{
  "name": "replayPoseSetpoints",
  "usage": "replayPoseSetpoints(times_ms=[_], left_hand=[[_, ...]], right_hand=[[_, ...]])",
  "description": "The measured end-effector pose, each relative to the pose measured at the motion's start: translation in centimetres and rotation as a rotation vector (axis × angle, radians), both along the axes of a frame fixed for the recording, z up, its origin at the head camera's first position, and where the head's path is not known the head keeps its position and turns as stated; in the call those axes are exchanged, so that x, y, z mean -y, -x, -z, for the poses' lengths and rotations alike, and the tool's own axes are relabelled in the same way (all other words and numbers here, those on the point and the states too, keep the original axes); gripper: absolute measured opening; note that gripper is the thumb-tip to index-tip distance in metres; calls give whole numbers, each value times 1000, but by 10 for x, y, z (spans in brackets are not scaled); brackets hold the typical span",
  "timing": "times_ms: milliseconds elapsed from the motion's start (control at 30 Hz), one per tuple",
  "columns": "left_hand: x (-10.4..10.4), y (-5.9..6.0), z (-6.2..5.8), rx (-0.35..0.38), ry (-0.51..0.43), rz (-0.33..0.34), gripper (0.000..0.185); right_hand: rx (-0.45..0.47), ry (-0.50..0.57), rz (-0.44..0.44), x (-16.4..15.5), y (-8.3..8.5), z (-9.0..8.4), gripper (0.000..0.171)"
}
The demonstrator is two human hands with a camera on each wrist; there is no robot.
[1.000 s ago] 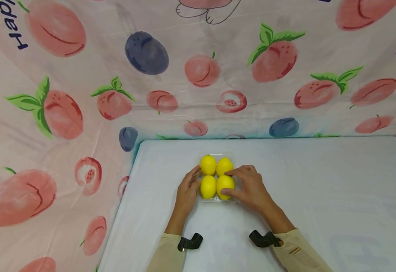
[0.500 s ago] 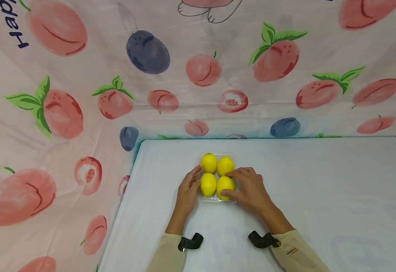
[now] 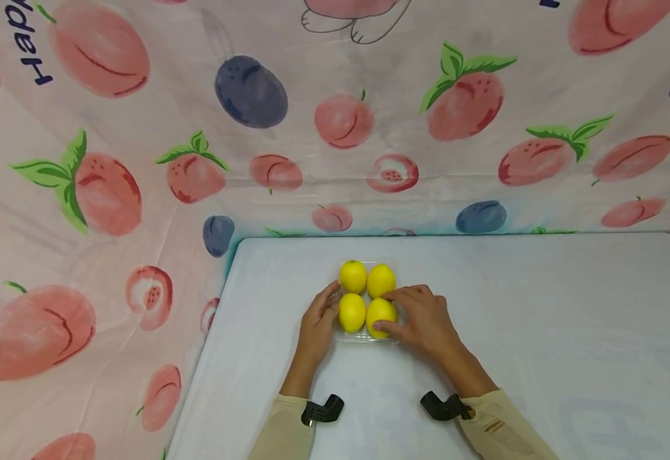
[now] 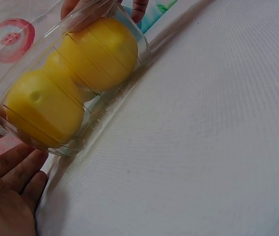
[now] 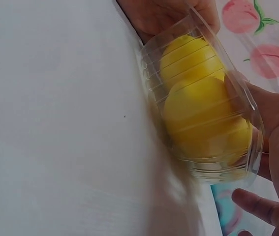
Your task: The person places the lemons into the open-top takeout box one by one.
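Several yellow lemons point(image 3: 353, 313) sit two by two in a clear plastic tray point(image 3: 364, 338) on the white table, seen from above in the head view. My right hand point(image 3: 427, 322) pinches the near right lemon point(image 3: 382, 310) between thumb and fingers, with the lemon still in the tray. On the tray's left side, my left hand point(image 3: 316, 326) rests against the wall with loosely extended fingers. In the left wrist view, the ribbed tray wall stands before two lemons point(image 4: 46, 105), with the left hand's fingers point(image 4: 23, 172) beside it. The right wrist view shows the right thumb inside the rim.
A white cloth covers the table point(image 3: 542, 332), which extends far to the right of the tray. Behind it and to the left hangs a fruit-printed curtain point(image 3: 289, 211). Black wrist devices point(image 3: 323, 409) are strapped over both beige sleeves.
Since a second ago, the two left lemons have shifted slightly away from me inside the tray. Both hands stay almost where they were, the right one on the same lemon.
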State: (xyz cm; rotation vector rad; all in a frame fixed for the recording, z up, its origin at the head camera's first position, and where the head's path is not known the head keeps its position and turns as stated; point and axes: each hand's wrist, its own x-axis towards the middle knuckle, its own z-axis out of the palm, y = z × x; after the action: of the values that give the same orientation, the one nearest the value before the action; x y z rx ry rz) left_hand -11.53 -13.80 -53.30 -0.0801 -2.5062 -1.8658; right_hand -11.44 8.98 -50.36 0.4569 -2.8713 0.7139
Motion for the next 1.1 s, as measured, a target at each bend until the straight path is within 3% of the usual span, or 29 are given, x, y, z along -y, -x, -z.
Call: replayPoseSetpoints(times_ms=[700,1100], left_hand=[[0,-1,3,19,13,-14,47],[2,2,5,15,-5,-4,47]], right_hand=[[-19,39,-19,-1,-5,-2,63],[-19,188,0,-17,-6,-11,56]])
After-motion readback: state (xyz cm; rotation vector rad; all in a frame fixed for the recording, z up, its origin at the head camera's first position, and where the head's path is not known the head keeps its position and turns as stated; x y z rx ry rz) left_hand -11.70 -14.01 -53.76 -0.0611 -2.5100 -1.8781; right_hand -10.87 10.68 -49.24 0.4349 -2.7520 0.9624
